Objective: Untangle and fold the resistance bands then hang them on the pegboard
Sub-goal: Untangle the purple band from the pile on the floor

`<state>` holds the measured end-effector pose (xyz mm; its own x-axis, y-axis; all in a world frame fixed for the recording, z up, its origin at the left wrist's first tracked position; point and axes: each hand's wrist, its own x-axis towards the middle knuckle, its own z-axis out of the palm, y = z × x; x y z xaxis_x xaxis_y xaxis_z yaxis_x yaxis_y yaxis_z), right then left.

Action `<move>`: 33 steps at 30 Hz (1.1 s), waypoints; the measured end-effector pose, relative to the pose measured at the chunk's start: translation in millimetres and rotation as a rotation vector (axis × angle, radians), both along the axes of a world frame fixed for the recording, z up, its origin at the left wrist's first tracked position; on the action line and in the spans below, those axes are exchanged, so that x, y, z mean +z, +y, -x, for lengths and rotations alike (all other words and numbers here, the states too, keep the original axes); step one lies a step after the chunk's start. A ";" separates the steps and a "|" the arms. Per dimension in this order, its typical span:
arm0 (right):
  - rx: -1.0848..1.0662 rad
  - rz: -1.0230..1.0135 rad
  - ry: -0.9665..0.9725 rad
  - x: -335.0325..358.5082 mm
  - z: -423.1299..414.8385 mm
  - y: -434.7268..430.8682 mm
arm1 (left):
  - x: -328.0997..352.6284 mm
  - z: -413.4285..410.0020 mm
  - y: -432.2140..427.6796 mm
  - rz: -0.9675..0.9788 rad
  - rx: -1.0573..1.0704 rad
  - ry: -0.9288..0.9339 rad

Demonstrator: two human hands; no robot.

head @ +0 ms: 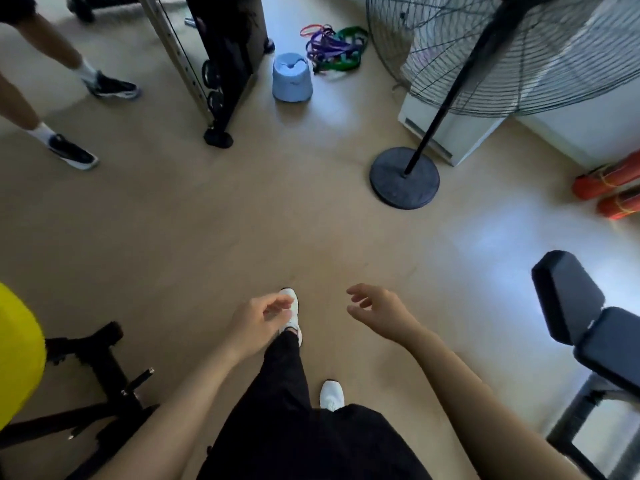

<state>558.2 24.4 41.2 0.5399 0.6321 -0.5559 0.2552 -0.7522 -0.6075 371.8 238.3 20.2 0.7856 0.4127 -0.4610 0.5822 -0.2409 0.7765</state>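
Note:
A tangled heap of resistance bands [333, 48], purple, green and red, lies on the beige floor far ahead, beside a light blue stool [291, 77]. My left hand [260, 322] hangs in front of me with loosely curled fingers and holds nothing. To its right, my right hand [377, 311] is also empty, its fingers relaxed and slightly spread. Both hands are far from the bands. No pegboard is in view.
A standing fan with a round black base [404, 177] rises at the right. A black weight machine [221, 64] stands at the upper left, near another person's legs [45, 98]. A padded bench [588, 327] is at right, a yellow ball [17, 355] and black rack at left.

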 end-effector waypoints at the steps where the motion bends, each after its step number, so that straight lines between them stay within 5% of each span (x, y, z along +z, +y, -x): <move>1: 0.004 0.001 -0.006 0.2 -13.6 18.1 | -3.8 -12.5 15.9 0.000 -0.016 0.000; 20: -0.105 -0.066 0.014 3.1 -274.3 279.8 | 13.9 -302.9 322.9 -0.097 -0.203 0.101; 28: 0.024 -0.032 0.044 -8.9 -406.2 379.4 | 10.4 -407.3 398.8 -0.073 -0.139 0.170; 33: 0.013 -0.010 0.038 -0.1 -481.9 445.6 | 11.1 -462.2 439.6 0.012 0.075 0.104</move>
<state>1040.1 470.0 41.2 0.5103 0.6447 -0.5691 0.2414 -0.7426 -0.6248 834.0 677.9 31.3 0.7001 0.4626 -0.5439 0.6760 -0.1842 0.7135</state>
